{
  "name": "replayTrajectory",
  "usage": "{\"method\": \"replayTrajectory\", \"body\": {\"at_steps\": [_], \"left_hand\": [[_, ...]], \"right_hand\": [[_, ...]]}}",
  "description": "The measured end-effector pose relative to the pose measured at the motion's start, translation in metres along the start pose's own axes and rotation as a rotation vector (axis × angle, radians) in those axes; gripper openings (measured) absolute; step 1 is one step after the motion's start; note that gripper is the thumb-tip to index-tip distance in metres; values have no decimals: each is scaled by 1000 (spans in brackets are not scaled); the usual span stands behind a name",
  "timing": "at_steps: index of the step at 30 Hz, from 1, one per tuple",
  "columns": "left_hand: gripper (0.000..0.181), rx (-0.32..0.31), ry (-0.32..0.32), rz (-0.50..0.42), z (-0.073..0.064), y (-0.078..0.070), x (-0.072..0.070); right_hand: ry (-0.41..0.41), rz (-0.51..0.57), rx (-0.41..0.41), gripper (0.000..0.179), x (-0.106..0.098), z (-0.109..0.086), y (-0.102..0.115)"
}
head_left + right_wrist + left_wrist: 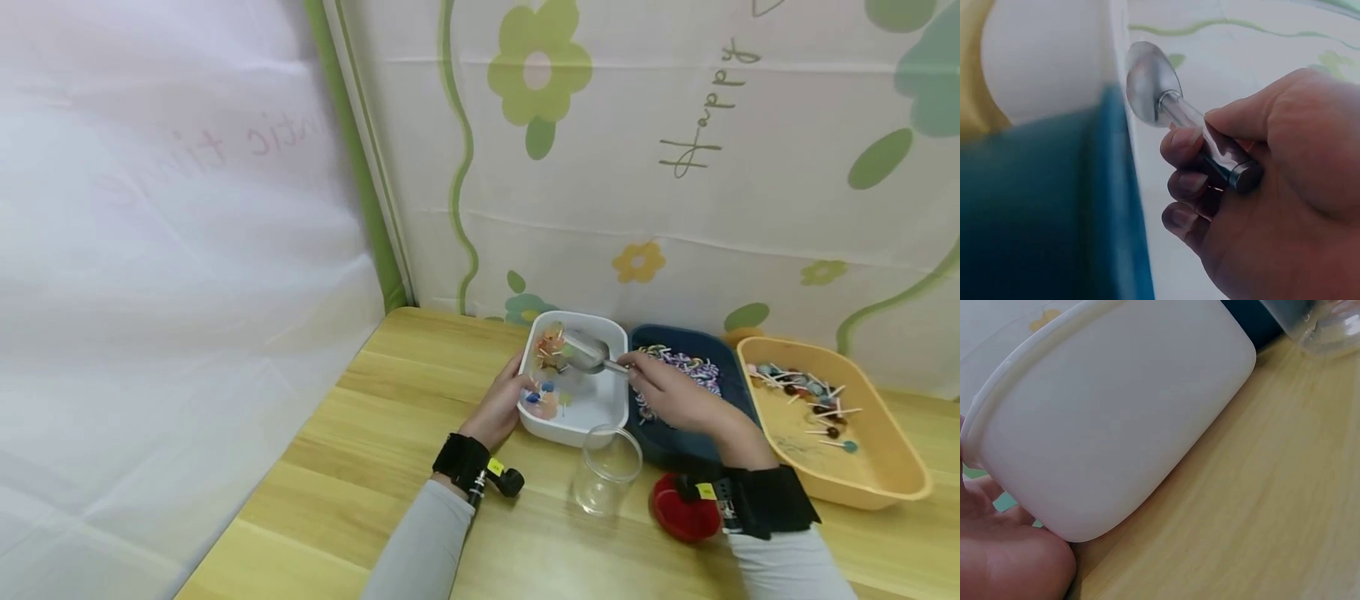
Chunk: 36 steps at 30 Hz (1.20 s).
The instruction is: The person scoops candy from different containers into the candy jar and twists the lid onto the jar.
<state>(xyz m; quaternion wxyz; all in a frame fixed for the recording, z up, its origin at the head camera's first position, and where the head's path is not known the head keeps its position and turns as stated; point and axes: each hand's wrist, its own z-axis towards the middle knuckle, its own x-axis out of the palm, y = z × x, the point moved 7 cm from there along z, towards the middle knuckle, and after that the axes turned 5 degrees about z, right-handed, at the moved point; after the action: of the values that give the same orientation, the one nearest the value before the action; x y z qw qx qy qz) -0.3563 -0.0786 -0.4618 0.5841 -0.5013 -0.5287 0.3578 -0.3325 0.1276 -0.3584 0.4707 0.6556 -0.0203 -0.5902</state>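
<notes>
My right hand (678,396) grips the handle of a metal scoop (587,352); its curled fingers and thumb show around the shiny handle (1200,134) in the right wrist view. The scoop's head is inside the white bin (611,408), by a cluster of orange wrapped lollipops (551,346). More wrapped lollipops (543,400), some blue, lie toward the bin's near left corner. At the bin's left side, my left hand (498,404) holds the rim, its thumb over the edge. The left wrist view shows the bin's outer wall (1122,425) beside the hand (1010,550).
A clear cup (606,471) stands before the white bin, with a red round object (684,507) to its right, partly behind the wrist camera. Right of the white bin are a dark blue bin (738,392) of striped pieces and a yellow bin (892,467) with lollipops. A patterned curtain (570,192) hangs behind.
</notes>
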Motion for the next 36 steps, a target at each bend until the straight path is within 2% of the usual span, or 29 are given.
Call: {"method": "replayTrajectory", "body": {"at_steps": [6, 9, 14, 18, 22, 28, 36], "left_hand": [[76, -14, -3, 4, 3, 2, -3], [76, -18, -2, 4, 4, 2, -4], [75, -29, -14, -2, 5, 2, -8], [76, -30, -10, 6, 6, 1, -10], [75, -30, -13, 14, 7, -4, -13], [76, -27, -23, -8, 4, -9, -18], [76, -7, -9, -5, 0, -13, -23]], "right_hand": [[-66, 44, -4, 24, -33, -16, 4], [-113, 34, -42, 23, -52, -27, 10], [-200, 31, -45, 21, -80, -46, 15], [-253, 15, -20, 20, -97, -64, 15], [-273, 47, -19, 21, -109, -77, 20], [-236, 65, 46, 20, -120, -92, 22], [-108, -59, 127, 21, -122, -111, 18]]}}
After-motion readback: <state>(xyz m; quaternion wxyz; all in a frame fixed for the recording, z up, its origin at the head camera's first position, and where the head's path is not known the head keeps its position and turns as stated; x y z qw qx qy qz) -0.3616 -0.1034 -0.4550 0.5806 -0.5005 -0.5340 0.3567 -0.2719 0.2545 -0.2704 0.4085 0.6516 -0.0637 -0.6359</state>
